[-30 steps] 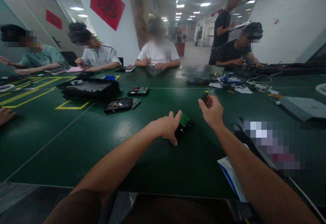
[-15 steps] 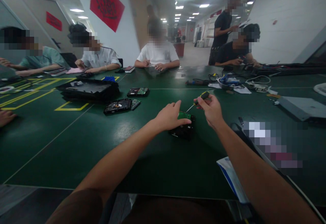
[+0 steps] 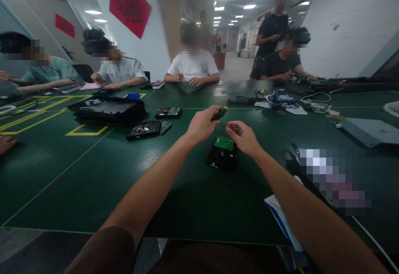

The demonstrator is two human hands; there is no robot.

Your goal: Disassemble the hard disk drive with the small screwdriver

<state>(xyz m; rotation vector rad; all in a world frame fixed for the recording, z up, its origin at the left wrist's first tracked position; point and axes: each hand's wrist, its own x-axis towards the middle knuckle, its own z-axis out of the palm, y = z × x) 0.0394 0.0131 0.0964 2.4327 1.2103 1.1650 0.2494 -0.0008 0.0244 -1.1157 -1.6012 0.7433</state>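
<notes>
On the glossy green tabletop (image 3: 174,195) lies a flat, black, rectangular hard drive (image 3: 218,159), green circuit board (image 3: 223,142) at its far end. Beyond it, the left hand (image 3: 201,126) grips a dark, yellow-ended screwdriver (image 3: 219,114); the right hand (image 3: 245,139), half-curled and loosely parted, hangs near the board.

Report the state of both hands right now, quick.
Left hand: closed around the screwdriver.
Right hand: fingers partly curled near the hard drive; whether they pinch something small cannot be told.
</notes>
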